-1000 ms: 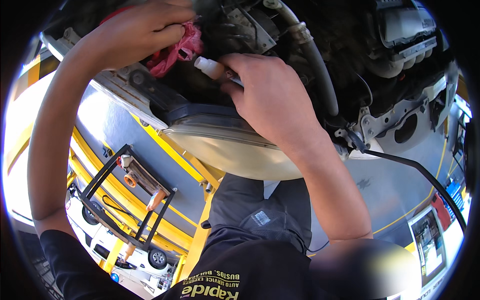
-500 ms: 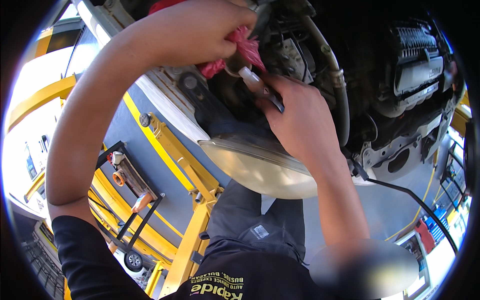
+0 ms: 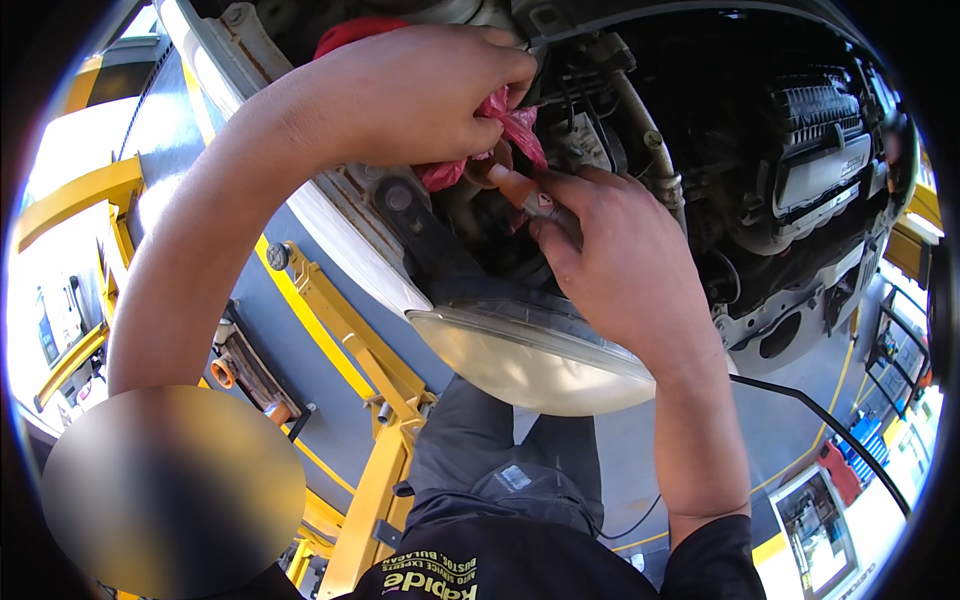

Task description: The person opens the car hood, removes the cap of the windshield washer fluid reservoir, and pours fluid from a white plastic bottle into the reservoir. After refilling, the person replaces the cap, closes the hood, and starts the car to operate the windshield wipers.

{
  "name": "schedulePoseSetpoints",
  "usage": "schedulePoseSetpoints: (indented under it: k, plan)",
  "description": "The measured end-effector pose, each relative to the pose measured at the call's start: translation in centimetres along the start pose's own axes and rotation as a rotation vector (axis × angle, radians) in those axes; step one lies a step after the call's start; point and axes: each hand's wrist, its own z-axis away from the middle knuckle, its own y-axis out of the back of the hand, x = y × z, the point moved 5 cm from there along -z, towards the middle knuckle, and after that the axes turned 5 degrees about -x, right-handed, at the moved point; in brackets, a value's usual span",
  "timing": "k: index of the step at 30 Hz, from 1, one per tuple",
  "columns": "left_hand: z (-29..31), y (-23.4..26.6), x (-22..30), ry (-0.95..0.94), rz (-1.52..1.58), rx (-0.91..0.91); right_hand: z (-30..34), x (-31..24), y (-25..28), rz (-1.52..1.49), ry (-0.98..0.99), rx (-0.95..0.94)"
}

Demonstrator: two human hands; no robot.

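Over the car's open engine bay, my left hand [image 3: 440,95] is closed round a crumpled pink plastic bag [image 3: 517,122], part of which hangs below the fingers. My right hand [image 3: 625,255] grips a small tube-shaped item [image 3: 541,203] with a pale tip, an orange-tinted neck and a warning triangle on its body. The tip points up and left, close to a brownish round opening just under the bag. Whether the tip touches it I cannot tell. Right below my hands lies the car's cloudy headlight [image 3: 535,375].
A metal pipe [image 3: 650,135] runs down beside my right hand, with the engine [image 3: 825,165] farther right. The white fender edge [image 3: 335,235] slopes along the left. A yellow lift arm [image 3: 340,325] and a black cable [image 3: 820,410] are at floor level.
Both hands have shifted slightly right and down in the view, along with the car. The tube-shaped item has tilted flatter, and its neck now looks more orange. Both grips remain.
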Motion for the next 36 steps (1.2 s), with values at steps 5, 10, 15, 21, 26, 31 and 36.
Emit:
schedulePoseSetpoints:
  k: [5,10,15,21,26,31,36]
  plan:
    - [-0.2,0.1,-0.1,0.021,0.032,-0.056,-0.2,-0.2,0.6,0.022,0.012,-0.027]
    - [-0.1,0.3,0.1,0.031,0.024,-0.052,-0.5,0.0,0.7,0.051,0.040,-0.009]
    - [-0.1,0.4,0.2,0.055,0.036,-0.071,-0.4,0.1,0.7,0.039,0.128,0.106]
    - [-0.2,0.4,0.1,0.066,0.044,-0.099,-0.6,0.4,0.6,0.005,0.128,0.109]
    - [-0.1,0.5,0.0,0.059,0.036,-0.110,-0.8,0.4,0.6,0.007,0.113,0.037]
    - [-0.1,0.6,0.0,0.044,0.022,-0.131,-1.0,0.5,0.6,-0.044,0.102,-0.088]
    - [0.1,0.8,0.2,0.032,0.067,-0.153,-0.9,0.5,1.6,-0.068,0.058,-0.004]
